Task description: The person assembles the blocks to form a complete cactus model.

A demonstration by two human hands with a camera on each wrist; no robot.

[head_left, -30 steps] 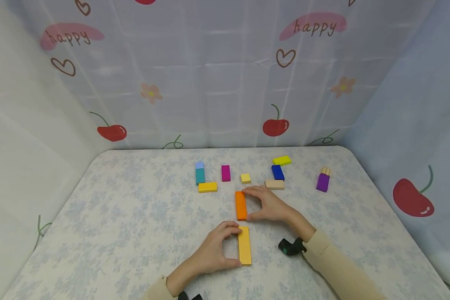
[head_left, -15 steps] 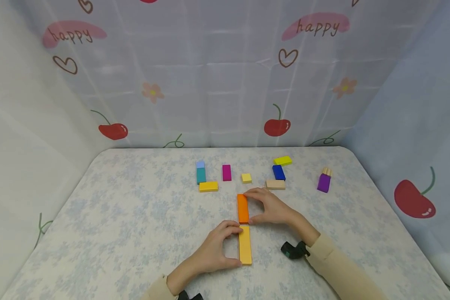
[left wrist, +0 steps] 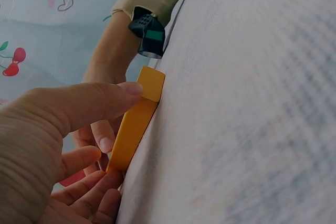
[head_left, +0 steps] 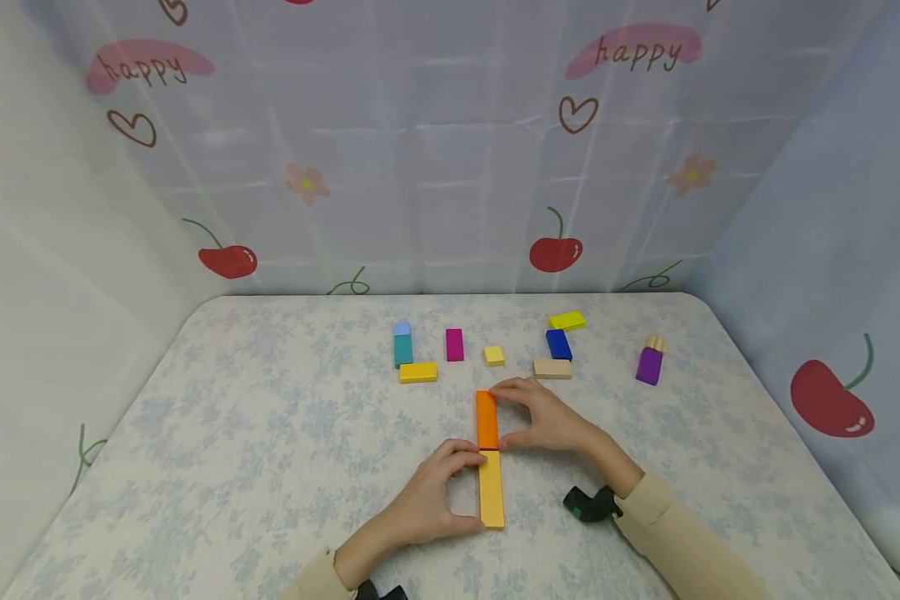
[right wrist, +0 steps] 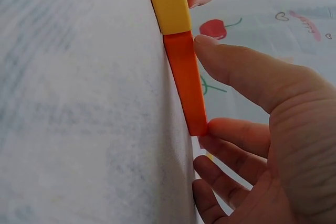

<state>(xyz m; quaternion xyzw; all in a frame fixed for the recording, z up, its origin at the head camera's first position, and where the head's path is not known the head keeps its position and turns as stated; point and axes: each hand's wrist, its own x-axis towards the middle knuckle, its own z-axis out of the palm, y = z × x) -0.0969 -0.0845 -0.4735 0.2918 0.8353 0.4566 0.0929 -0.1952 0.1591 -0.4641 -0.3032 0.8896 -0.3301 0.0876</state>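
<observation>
Left hand pinches the yellow block by its ends; right hand pinches the orange block, the two end to end on the surface

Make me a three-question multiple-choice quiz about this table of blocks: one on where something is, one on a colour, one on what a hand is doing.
1. Where is the purple block?
A. far right of the table
B. beside the teal block
C. under the left hand

2. What colour is the block butted end to end against the yellow block?
A. blue
B. orange
C. magenta

3. What is the left hand doing?
A. lying flat on the table
B. pinching the yellow block's ends
C. lifting a blue block

Answers: 1 A, it stands apart at the right. 2 B, the orange block meets it in the right wrist view. 3 B, thumb and fingers pinch its ends.
</observation>
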